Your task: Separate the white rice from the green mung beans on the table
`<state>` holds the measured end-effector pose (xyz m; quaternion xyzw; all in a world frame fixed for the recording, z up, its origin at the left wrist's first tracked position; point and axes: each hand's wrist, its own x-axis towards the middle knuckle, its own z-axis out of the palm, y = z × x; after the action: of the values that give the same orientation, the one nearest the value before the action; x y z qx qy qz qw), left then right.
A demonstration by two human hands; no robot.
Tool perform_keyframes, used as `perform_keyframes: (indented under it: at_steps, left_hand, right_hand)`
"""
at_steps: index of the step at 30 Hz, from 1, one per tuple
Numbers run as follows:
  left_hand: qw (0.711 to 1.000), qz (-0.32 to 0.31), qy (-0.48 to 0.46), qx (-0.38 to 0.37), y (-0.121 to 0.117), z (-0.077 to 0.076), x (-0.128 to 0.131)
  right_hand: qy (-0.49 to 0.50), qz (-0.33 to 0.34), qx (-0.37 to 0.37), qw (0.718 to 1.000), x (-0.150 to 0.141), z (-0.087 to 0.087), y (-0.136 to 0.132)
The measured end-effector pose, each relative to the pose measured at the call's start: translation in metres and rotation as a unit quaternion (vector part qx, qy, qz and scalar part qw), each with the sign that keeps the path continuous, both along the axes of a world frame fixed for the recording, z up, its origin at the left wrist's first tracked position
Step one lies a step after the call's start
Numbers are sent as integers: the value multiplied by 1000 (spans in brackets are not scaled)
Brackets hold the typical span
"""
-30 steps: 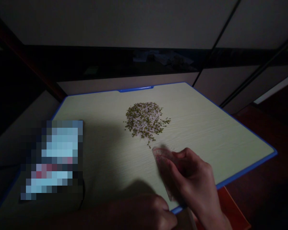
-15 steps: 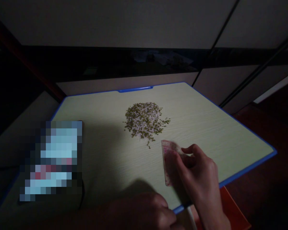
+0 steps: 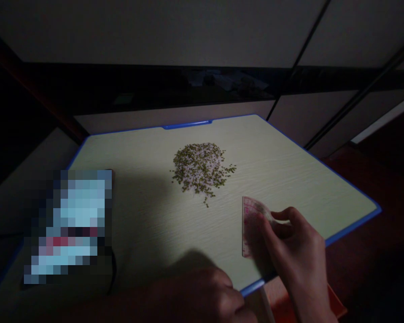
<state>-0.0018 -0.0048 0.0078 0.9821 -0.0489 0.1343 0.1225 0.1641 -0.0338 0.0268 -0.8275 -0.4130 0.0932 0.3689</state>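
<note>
My right hand pinches a pinkish printed slip of paper, which looks like a banknote, between thumb and fingers. The slip stands curved over the right front part of the pale wood-grain table. My left hand is closed at the table's front edge, its knuckles up; whatever it may hold is hidden. Beyond both hands, a loose pile of small green beans mixed with pale, rice-like grains lies spread on the tabletop, with a few beans strayed at its right and near sides.
A lit phone or tablet, blurred out, lies on the left with a dark cable beside it. Blue trim edges the table. Below its front edge shows an orange-red box or drawer. Cabinet panels stand behind.
My right hand has moved a little to the right with the slip, away from the pile. My left hand stays closed in nearly the same place. The view has shifted slightly.
</note>
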Motion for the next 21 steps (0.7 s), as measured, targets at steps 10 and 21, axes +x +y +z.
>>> perform_keyframes:
  at_steps: [10,21]
  left_hand:
    - [998,-46,30,2,6,9,0]
    - [999,-31,7,1,9,11,3]
  right_hand:
    - [35,-32,-26,999,18,-7,-13]
    - [80,6,5,997,34,-7,-17]
